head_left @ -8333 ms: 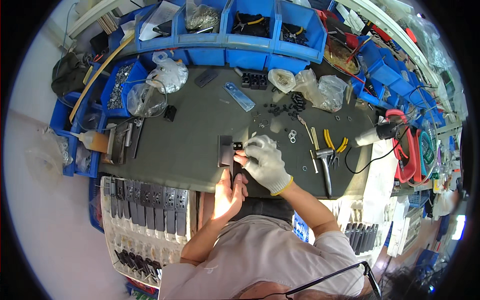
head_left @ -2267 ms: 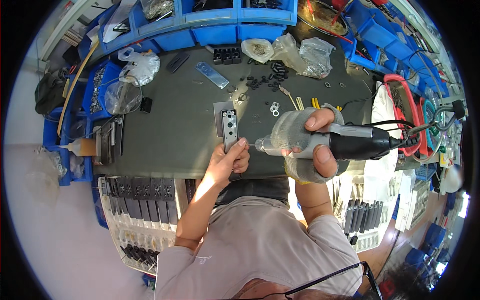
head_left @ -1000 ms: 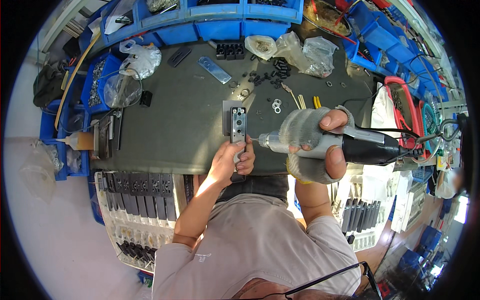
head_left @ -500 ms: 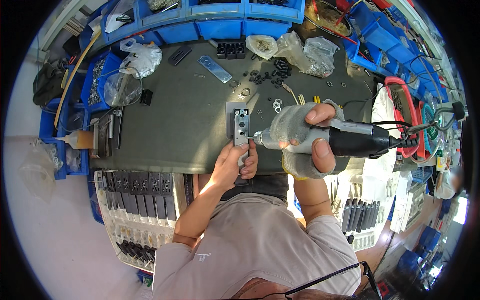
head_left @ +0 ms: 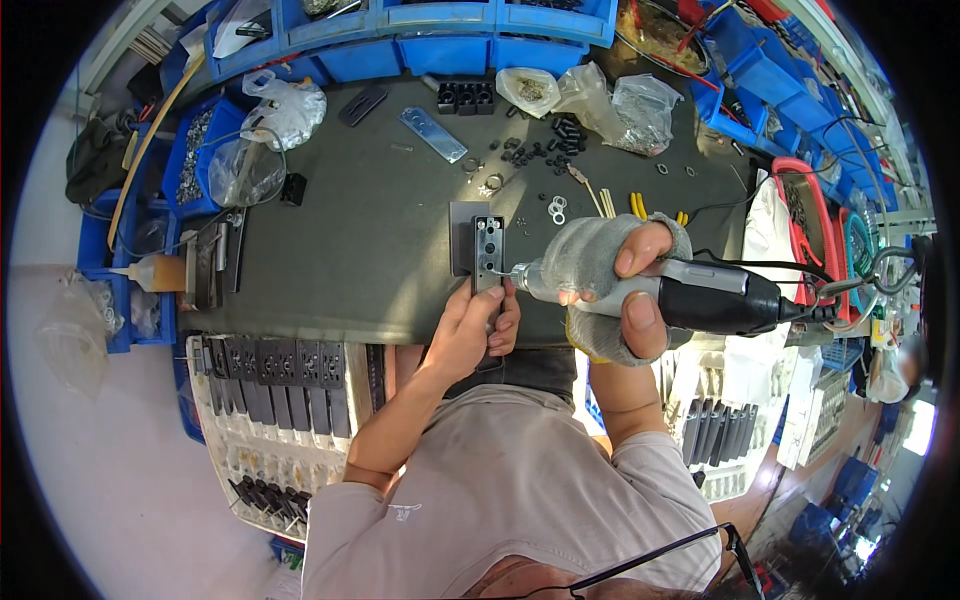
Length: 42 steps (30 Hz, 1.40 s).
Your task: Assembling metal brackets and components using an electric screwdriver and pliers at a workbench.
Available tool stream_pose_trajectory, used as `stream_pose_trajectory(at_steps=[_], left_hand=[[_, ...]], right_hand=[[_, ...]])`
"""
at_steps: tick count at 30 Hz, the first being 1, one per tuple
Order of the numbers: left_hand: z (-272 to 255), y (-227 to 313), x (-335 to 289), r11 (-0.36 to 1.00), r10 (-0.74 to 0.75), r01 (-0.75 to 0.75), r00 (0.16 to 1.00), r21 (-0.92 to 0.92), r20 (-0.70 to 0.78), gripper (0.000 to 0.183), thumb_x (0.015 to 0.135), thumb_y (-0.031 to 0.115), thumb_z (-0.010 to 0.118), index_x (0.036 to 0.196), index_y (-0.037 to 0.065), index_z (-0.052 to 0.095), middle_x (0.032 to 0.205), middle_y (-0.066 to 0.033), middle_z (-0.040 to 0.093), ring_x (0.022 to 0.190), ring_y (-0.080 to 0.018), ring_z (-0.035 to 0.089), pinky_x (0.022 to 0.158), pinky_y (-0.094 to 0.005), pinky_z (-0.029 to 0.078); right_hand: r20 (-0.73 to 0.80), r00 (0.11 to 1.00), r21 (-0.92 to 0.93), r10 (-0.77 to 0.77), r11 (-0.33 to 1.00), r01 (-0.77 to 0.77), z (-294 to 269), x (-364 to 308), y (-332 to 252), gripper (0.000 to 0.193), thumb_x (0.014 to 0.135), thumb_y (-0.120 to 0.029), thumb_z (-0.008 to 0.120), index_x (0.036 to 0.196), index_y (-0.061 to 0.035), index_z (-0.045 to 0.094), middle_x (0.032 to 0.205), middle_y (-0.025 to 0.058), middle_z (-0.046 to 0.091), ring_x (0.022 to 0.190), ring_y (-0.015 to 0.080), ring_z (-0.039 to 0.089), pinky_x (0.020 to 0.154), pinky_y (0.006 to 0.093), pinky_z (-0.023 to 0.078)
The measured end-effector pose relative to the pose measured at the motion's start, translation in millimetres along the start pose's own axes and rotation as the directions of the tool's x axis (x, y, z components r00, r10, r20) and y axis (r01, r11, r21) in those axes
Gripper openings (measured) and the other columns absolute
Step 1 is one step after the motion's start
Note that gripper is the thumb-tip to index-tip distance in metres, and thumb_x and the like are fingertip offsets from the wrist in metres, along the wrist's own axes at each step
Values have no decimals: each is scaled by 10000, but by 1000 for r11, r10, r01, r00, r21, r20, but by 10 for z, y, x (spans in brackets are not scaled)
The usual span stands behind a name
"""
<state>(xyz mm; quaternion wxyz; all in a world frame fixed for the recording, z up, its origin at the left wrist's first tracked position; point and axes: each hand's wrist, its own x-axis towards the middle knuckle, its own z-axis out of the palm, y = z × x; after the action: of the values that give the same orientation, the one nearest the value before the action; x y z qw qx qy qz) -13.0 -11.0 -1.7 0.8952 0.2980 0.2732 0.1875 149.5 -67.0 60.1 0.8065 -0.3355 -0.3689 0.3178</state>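
Two hands are at work over the dark table (head_left: 330,270), on which small black parts (head_left: 568,135) lie loose well beyond them. Largest item held: a silver-and-black powered screwdriver (head_left: 715,295), lying nearly crosswise; the gloved right hand (head_left: 590,255) has its fingers (head_left: 645,312) wrapped around the barrel. The left hand (head_left: 462,330), bare, has its fingers closed about the near part of a long narrow block (head_left: 488,240), with the thumb (head_left: 487,302) against it. The block's long axis runs away from the person, roughly square to the screwdriver's. Its far part projects beyond the left fingers, leaving the holed upper face exposed; from the right fingers it lies to the left and apart, so the left hand is the nearer. A dark flat plate (head_left: 461,238) shows just left of the block; contact between the two cannot be determined. Smallest item: the thin bit (head_left: 503,273), pointing left at the block's right edge, just beyond the left fingers; whether it is seated cannot be determined.
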Motion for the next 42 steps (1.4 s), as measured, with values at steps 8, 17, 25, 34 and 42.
stream_pose_trajectory(at_steps=[8, 17, 25, 34, 42], left_hand=[[53, 20, -4, 1000, -3, 3, 999, 13, -45, 206, 1021, 223, 425, 911, 50, 418, 693, -33, 426, 535, -97, 400, 461, -252, 337], [-4, -27, 18, 998, 0, 1, 1000, -63, 11, 129, 1032, 173, 411, 1083, 64, 460, 740, -27, 451, 554, -99, 403, 486, -267, 346], [50, -33, 28, 997, 24, -23, 1000, -71, 14, 126, 1037, 172, 410, 1078, 64, 458, 748, -28, 458, 555, -96, 408, 490, -265, 354], [64, -18, 7, 1000, 16, -18, 996, -22, -86, 209, 1020, 238, 448, 936, 47, 451, 696, -45, 448, 511, -107, 410, 444, -261, 347], [-1, 22, 6, 991, -21, 17, 999, -129, -29, 239, 1008, 267, 483, 1102, 48, 496, 698, -48, 454, 481, -109, 394, 412, -261, 339]], right_hand=[[31, 999, 29, 37, 999, -38, 113, 31, -88, 399, 837, -358, 732, 981, -108, 456, 742, 81, 539, 670, 221, 576, 643, 368, 486], [24, 993, -129, 115, 985, -111, -94, -187, -121, 480, 826, -427, 777, 1007, -131, 446, 878, 42, 501, 856, 179, 519, 825, 332, 435], [7, 1000, -104, 23, 994, -22, -2, -87, -66, 425, 842, -401, 769, 964, -134, 462, 766, 68, 559, 736, 219, 571, 701, 346, 479], [18, 999, -131, -41, 990, 43, 16, 34, -115, 462, 847, -377, 748, 1110, -67, 528, 743, 63, 561, 648, 195, 566, 629, 350, 474], [44, 995, 77, -85, 994, 81, 27, 100, -201, 468, 885, -394, 682, 1140, -36, 519, 720, 51, 534, 636, 187, 566, 590, 353, 450]])
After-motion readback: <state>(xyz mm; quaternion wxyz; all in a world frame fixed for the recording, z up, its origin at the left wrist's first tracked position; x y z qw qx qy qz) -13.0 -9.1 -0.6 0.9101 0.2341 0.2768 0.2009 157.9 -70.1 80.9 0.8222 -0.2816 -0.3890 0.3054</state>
